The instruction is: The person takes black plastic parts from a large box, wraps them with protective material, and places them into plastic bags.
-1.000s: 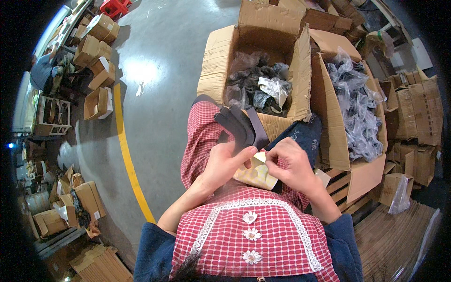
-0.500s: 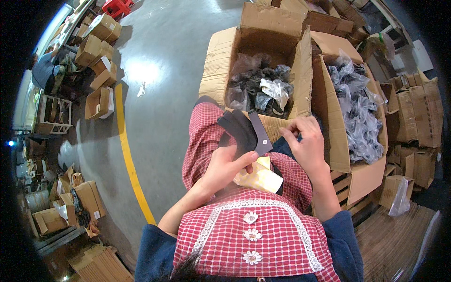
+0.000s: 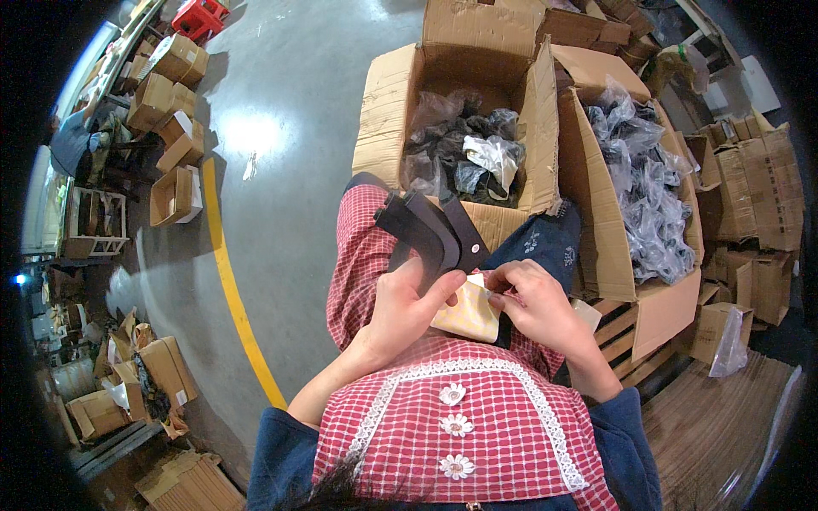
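Over my lap, my left hand (image 3: 394, 308) is closed around several curved black pieces (image 3: 426, 228), which look soft and thick. The rightmost is a flat band with a small round light stud near its lower end. Below them a pale yellow patterned sheet (image 3: 469, 317) lies on my lap, beside my left thumb. With fingertips pinched together, my right hand (image 3: 535, 305) is at the sheet's upper right corner. The exact contact under those fingers is partly hidden.
Ahead stands an open carton (image 3: 381, 128) of black items and clear plastic bags. Right of it, another carton (image 3: 596, 196) holds bagged items. Flattened cardboard (image 3: 707, 417) is stacked at lower right. A yellow floor line (image 3: 230, 281) runs along my left, with small boxes (image 3: 175, 196) beyond.
My right hand has come down and left, from raised beside the black pieces to the sheet's corner. The black pieces have tilted and shifted slightly left in my left hand.
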Action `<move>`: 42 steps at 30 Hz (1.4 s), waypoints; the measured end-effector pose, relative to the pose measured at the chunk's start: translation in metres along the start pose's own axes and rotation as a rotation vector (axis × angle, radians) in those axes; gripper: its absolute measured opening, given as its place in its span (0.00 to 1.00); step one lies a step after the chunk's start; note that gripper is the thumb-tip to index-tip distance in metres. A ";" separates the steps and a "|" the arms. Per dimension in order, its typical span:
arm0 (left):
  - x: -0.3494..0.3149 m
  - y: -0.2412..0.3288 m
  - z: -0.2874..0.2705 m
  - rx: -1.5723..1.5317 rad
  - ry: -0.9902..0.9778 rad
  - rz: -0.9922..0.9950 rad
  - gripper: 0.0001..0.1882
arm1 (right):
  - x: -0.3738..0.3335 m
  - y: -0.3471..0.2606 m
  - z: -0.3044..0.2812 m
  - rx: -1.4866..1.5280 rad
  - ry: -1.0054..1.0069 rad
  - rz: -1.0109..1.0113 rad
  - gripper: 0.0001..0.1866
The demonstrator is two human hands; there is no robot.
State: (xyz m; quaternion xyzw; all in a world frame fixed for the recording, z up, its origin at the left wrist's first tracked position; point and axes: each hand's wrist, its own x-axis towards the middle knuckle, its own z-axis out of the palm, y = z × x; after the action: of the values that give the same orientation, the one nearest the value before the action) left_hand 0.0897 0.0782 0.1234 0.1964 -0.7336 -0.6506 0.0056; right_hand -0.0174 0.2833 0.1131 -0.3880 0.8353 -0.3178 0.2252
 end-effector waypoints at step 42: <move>0.006 -0.019 0.004 0.306 -0.014 0.085 0.19 | 0.059 -0.036 -0.016 -0.320 0.374 -0.272 0.09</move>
State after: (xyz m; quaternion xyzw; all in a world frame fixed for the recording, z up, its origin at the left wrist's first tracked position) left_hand 0.0881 0.0790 0.1032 0.1591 -0.8319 -0.5317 -0.0021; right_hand -0.0444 0.2247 0.1424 -0.4619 0.8421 -0.2752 -0.0417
